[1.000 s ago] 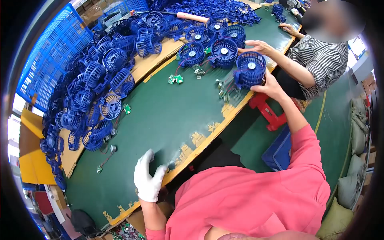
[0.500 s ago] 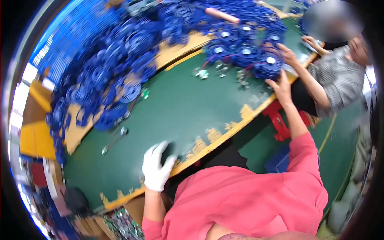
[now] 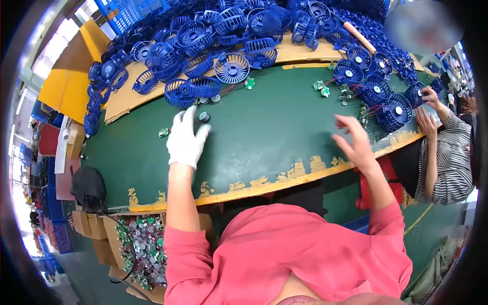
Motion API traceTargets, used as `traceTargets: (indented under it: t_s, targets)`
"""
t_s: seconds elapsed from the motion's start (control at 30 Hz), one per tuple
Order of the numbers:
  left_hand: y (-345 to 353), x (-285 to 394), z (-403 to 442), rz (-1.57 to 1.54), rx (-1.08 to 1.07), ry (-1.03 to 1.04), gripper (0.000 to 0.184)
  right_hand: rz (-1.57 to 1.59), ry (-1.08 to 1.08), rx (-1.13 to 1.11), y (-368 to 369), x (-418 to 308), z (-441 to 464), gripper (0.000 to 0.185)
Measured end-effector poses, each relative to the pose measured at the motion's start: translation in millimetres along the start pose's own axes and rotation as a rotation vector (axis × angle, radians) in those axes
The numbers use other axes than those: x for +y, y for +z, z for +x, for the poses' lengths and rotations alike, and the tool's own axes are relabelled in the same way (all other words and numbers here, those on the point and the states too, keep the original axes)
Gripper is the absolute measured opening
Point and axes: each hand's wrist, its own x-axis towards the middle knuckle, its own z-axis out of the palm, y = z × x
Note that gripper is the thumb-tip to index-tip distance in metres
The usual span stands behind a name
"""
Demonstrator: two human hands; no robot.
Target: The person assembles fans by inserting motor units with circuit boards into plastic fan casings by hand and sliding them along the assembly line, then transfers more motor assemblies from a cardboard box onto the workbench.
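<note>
My left hand (image 3: 185, 138), in a white glove, reaches over the green table with its fingers apart and holds nothing that I can see. Just beyond its fingertips lies a small round motor (image 3: 204, 117). A green circuit board (image 3: 163, 132) is to the left of the glove. Bare and empty, my right hand (image 3: 354, 142) hovers above the table with thumb and fingers spread. To its right stands a group of blue fan housings (image 3: 396, 111) with silver centres, red wires and small boards attached. More blue fan housings (image 3: 233, 68) lie ahead of the glove.
Cardboard (image 3: 300, 52) under a heap of blue parts lines the table's far side. A co-worker in a striped top (image 3: 447, 157) handles a blue fan at the right. A box of circuit boards (image 3: 145, 244) stands below the table's left front. A black cap-like object (image 3: 88, 188) hangs at the corner.
My right hand has let go of the blue fan housing and moved left, away from it. The gloved left hand has gone forward towards the small motors. The whole view has turned.
</note>
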Motion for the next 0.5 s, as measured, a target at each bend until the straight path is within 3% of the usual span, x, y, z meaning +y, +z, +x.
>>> traceTargets:
  t_s: [0.1,0.2,0.27,0.33,0.4,0.5]
  targets:
    - [23,-17,17,0.024,-0.056,0.167,0.028,0.042,-0.077,-0.096,19,-16,58,0.047]
    - [29,17,-1,0.102,-0.11,0.409,0.024,0.017,-0.114,-0.141,50,-10,118,0.048]
    - [34,42,-18,0.002,-0.23,0.626,0.021,-0.218,-0.203,0.069,78,-6,151,0.049]
    - [41,55,-31,-0.182,-0.247,0.781,0.021,-0.243,-0.215,0.174,93,-13,183,0.05]
    - [40,58,-32,-0.214,-0.256,0.78,0.022,-0.37,-0.453,0.38,111,-2,219,0.049]
    - [43,52,-29,-0.265,-0.206,0.753,0.021,-0.454,-0.412,0.27,117,-4,250,0.049]
